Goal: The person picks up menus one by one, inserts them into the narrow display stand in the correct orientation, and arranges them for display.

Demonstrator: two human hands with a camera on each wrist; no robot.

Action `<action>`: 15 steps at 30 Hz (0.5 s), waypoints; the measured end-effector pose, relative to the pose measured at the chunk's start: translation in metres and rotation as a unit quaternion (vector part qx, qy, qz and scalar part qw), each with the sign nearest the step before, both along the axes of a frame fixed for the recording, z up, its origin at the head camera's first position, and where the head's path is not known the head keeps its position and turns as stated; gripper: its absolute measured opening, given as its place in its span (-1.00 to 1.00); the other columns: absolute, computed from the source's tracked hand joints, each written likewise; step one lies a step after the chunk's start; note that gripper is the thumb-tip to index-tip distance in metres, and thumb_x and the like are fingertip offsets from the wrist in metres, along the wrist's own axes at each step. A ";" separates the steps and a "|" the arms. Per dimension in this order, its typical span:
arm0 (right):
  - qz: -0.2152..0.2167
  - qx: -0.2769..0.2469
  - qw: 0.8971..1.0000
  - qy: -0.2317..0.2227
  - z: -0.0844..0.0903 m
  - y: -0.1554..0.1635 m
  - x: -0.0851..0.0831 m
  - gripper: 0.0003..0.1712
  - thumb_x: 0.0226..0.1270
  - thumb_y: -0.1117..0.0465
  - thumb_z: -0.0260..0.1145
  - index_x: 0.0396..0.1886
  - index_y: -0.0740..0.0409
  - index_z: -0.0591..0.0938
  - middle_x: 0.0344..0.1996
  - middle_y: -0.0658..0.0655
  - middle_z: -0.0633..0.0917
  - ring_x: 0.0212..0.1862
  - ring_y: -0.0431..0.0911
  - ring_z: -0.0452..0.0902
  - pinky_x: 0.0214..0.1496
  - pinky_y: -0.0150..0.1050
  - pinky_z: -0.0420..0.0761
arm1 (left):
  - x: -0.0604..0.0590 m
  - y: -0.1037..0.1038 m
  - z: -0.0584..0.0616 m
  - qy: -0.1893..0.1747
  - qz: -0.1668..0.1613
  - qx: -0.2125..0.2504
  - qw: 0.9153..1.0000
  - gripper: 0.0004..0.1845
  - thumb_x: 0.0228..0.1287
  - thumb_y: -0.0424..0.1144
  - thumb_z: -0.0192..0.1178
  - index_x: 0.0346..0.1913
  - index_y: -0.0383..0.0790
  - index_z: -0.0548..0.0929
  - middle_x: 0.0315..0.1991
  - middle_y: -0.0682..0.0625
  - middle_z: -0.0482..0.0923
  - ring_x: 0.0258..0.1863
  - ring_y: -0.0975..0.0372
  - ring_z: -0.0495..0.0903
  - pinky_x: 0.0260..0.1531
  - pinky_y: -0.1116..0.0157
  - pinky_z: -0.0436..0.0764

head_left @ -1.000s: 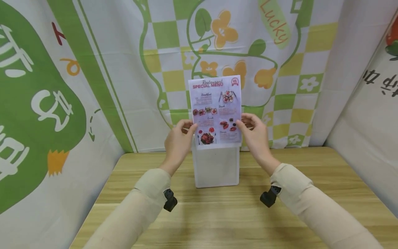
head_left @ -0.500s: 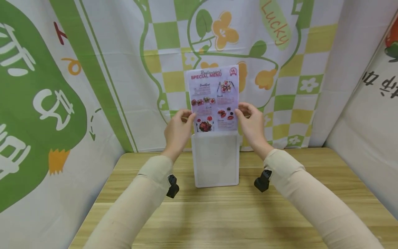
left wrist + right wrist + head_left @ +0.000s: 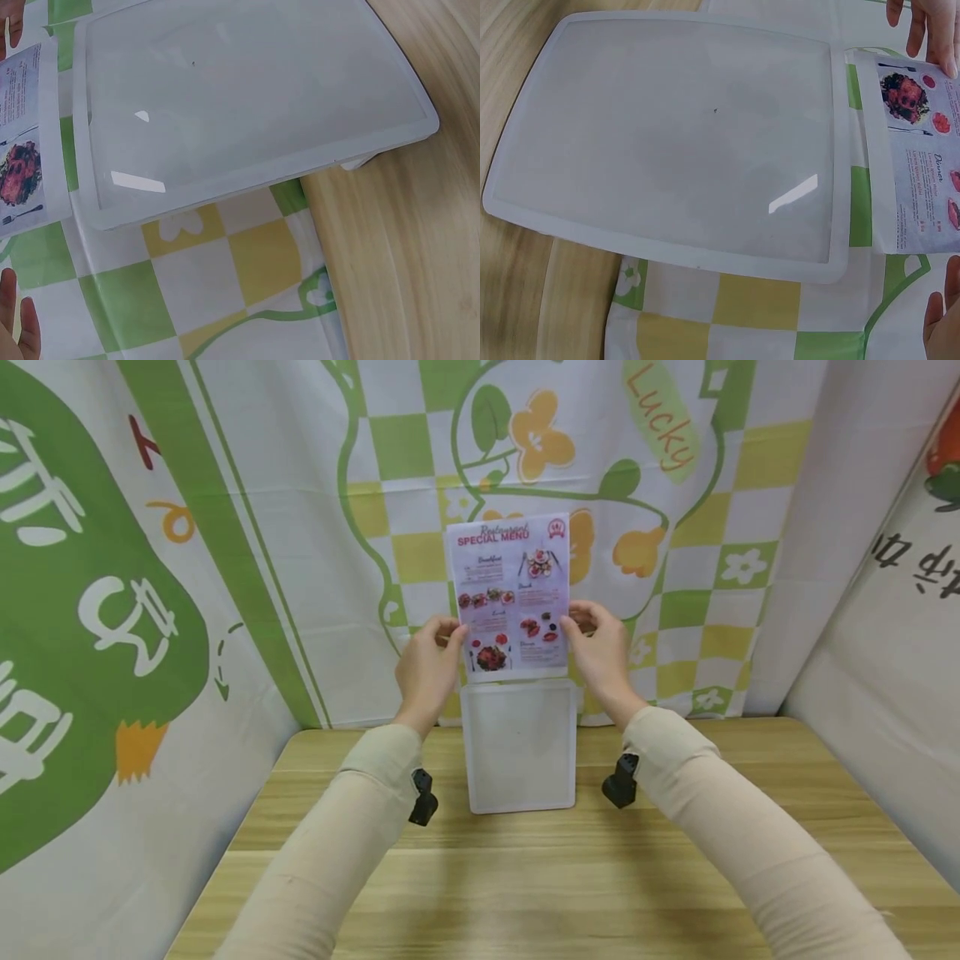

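A printed menu sheet [image 3: 512,597] is held upright above a white-framed display stand [image 3: 520,747] on the table. My left hand [image 3: 429,670] pinches the sheet's left edge between thumb and fingers. On the opposite edge, my right hand [image 3: 600,653] pinches it the same way. The sheet's lower edge hangs just above the stand's top edge. In the right wrist view a narrow gap separates the menu [image 3: 922,150] from the stand [image 3: 675,142]. The left wrist view shows the stand's clear, glossy front panel [image 3: 225,97] with nothing printed behind it.
The stand rests on a wooden table [image 3: 517,885], near its back edge. Behind it hangs a green, white and yellow patterned cloth [image 3: 405,493]. More printed cloth [image 3: 97,610] walls the left side, and a pale cloth [image 3: 885,677] the right.
Both hands have raised the menu sheet and shifted it slightly left. Its lower part overlapped the stand's top a second ago; now it sits above it. The stand has stayed in place.
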State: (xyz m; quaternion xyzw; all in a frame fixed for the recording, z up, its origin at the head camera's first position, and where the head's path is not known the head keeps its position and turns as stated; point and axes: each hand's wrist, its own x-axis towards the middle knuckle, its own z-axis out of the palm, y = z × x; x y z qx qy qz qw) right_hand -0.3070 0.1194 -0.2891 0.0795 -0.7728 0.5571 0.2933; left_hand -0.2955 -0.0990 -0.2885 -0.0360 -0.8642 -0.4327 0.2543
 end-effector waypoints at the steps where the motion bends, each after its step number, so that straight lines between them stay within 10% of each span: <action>1: 0.000 -0.001 1.000 0.002 0.000 0.000 -0.001 -0.73 0.37 0.36 0.32 0.01 0.39 0.63 -0.17 0.33 0.71 -0.21 -0.06 0.55 -0.18 -0.38 0.49 | 0.000 0.000 0.000 0.001 0.001 -0.001 1.000 -0.71 0.43 0.05 0.15 -0.04 -0.06 0.67 -0.15 0.08 0.70 -0.20 0.21 0.61 -0.23 0.16 0.50; 15: 0.008 0.032 0.999 0.007 0.000 -0.001 -0.004 -0.73 0.37 0.38 0.31 0.02 0.39 0.63 -0.18 0.33 0.72 -0.19 0.05 0.59 -0.17 -0.33 0.48 | -0.001 -0.003 -0.007 -0.009 0.008 -0.005 1.000 -0.71 0.44 0.04 0.15 -0.03 -0.07 0.67 -0.19 0.06 0.70 -0.26 0.20 0.60 -0.27 0.18 0.48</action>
